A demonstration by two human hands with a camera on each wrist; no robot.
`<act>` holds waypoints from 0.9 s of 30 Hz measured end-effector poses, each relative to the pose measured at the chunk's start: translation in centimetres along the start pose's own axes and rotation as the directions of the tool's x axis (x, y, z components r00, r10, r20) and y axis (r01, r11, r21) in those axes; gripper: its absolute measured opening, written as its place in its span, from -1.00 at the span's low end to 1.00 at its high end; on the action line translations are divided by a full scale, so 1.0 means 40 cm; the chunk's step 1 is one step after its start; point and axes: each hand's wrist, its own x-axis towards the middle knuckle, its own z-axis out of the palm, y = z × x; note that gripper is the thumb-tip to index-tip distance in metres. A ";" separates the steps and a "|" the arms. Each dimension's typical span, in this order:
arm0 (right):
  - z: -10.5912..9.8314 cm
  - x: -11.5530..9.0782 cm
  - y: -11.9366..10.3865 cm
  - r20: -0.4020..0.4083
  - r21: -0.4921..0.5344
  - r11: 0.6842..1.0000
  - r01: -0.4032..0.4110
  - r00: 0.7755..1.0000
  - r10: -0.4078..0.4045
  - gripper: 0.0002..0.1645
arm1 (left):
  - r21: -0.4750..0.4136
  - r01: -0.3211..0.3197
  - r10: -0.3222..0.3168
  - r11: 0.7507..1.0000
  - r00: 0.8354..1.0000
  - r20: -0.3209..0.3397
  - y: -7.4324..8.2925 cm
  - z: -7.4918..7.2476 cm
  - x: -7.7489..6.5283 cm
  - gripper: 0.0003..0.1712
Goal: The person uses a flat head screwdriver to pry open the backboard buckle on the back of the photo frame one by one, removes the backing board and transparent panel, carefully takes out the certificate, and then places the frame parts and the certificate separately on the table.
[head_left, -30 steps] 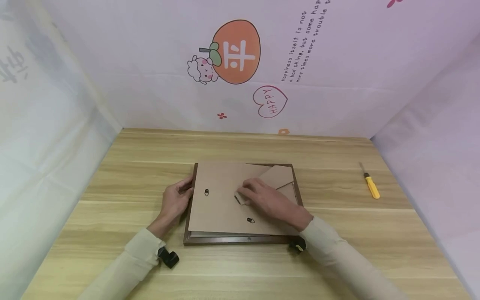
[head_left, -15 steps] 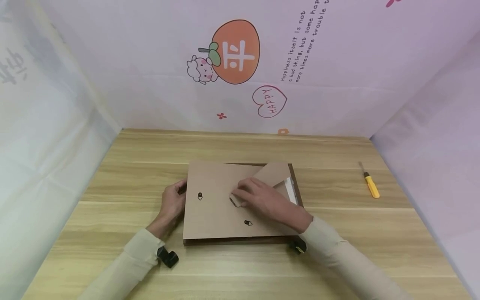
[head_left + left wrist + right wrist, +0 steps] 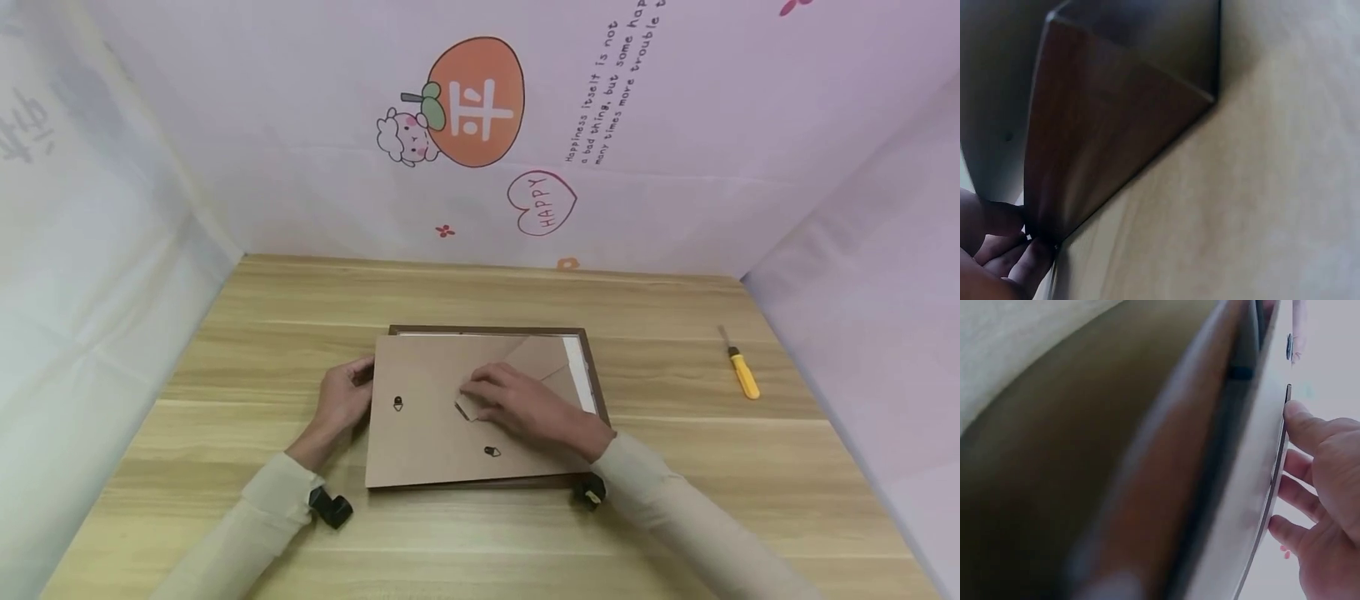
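A brown picture frame (image 3: 592, 375) lies face down on the table with its tan backing board (image 3: 427, 367) sitting askew over it. The board overhangs the frame's left side and leaves a white strip bare along the right. My right hand (image 3: 517, 404) pinches the board's fold-out easel stand (image 3: 551, 354) near its free end, thumb and fingertips on its edges in the right wrist view. My left hand (image 3: 345, 396) grips the frame's left edge; in the left wrist view its fingertips (image 3: 1032, 259) meet the wooden side, with the thumb by the board. Part of that hand hides under the board.
A yellow-handled screwdriver (image 3: 744, 373) lies on the wooden table (image 3: 675, 500) at the right. Two small hanging rings are fixed to the board, one a black ring (image 3: 398, 403) on the left. White printed cloth walls (image 3: 315, 200) stand at the back and both sides.
The backing board has slid left and toward me under my right hand, baring the frame's far rim and a white strip at the right. My left hand has stayed nearly in place.
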 end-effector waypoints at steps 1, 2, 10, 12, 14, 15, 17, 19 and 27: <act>0.000 0.001 0.001 0.004 0.018 1.000 -0.010 1.000 0.010 -0.46 | 0.007 -0.002 0.002 1.000 1.000 0.006 0.001 -0.003 0.000 -0.50; 0.000 0.002 0.003 0.009 0.033 0.999 -0.020 1.000 0.020 -0.45 | 0.004 -0.002 0.002 1.000 1.000 0.010 0.003 -0.005 0.000 -0.50; -0.035 -0.004 0.070 0.096 0.109 0.967 -0.228 0.971 0.218 -0.18 | 0.003 -0.014 0.014 1.000 1.000 0.020 0.005 -0.008 0.001 -0.51; -0.048 -0.010 0.101 0.115 0.101 0.954 -0.282 0.956 0.271 -0.07 | 0.008 -0.020 0.020 1.000 1.000 0.022 0.003 -0.007 0.001 -0.52; -0.061 -0.015 0.130 0.135 0.090 0.945 -0.314 0.944 0.301 0.01 | 0.018 -0.022 0.022 1.000 0.999 0.023 0.000 -0.008 0.001 -0.52; -0.066 -0.017 0.142 0.145 0.084 0.944 -0.320 0.941 0.307 0.04 | 0.023 -0.028 0.028 0.999 0.999 0.025 0.000 -0.008 0.001 -0.52; -0.077 -0.018 0.161 0.167 0.080 0.941 -0.329 0.935 0.313 0.08 | 0.030 -0.031 0.031 0.999 0.999 0.027 0.000 -0.008 0.000 -0.52; -0.086 -0.014 0.171 0.188 0.073 0.944 -0.321 0.934 0.303 0.09 | 0.034 -0.036 0.035 0.999 0.999 0.027 0.000 -0.009 -0.001 -0.52; -0.108 0.018 0.176 0.244 0.012 0.947 -0.320 0.920 0.307 0.08 | 0.017 -0.013 0.013 1.000 0.999 0.037 0.000 -0.007 -0.005 -0.50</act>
